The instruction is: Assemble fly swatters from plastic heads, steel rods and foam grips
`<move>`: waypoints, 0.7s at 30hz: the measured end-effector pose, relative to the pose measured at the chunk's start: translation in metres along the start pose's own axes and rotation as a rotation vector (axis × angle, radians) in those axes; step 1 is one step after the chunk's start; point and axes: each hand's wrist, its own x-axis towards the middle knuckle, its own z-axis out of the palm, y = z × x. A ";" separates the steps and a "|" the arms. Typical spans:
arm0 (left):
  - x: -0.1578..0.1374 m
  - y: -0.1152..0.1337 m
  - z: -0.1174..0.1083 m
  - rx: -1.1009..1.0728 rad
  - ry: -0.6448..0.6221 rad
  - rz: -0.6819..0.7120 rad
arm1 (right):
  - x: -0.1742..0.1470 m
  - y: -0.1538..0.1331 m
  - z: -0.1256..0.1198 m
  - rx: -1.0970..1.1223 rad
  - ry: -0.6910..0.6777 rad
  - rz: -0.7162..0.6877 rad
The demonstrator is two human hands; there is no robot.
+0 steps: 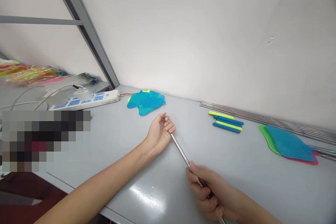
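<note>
My left hand (161, 131) has its fingers closed at the upper end of a thin metal rod (180, 148). Lower down the same rod, my right hand (207, 190) is wrapped round it, and the rod comes out again below the fist. It slants from upper left to lower right above the table. Just beyond my left hand lie blue fly swatter heads (147, 100), with a yellow one partly hidden underneath. What exactly sits at the rod's tip is covered by my left fingers.
Blue and yellow plastic tubes (228, 122) lie beside several metal rods (236, 112) along the wall. At right, blue, green and red swatters (288, 142) overlap. A power strip (107, 97), cables and a coloured plastic pile (34, 73) are left. A pixelated person sits at the left edge.
</note>
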 end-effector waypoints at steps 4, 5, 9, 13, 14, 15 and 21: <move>-0.004 -0.008 -0.001 0.087 -0.007 -0.051 | 0.000 0.000 -0.003 0.031 -0.026 -0.010; -0.005 -0.010 -0.001 0.107 -0.010 -0.047 | 0.000 0.000 -0.003 0.039 -0.031 -0.019; -0.009 -0.022 -0.006 0.148 -0.079 0.020 | 0.001 0.001 -0.004 0.056 -0.025 -0.047; -0.010 -0.030 -0.010 0.232 -0.079 0.063 | 0.001 0.001 -0.003 0.051 0.000 -0.041; -0.010 -0.030 -0.010 0.250 -0.068 0.068 | 0.001 0.001 -0.002 0.047 0.008 -0.035; -0.011 -0.030 -0.010 0.264 -0.055 0.072 | 0.001 0.001 -0.002 0.042 0.014 -0.029; -0.013 -0.032 -0.008 0.307 0.053 0.081 | 0.000 0.000 0.002 0.022 0.036 -0.032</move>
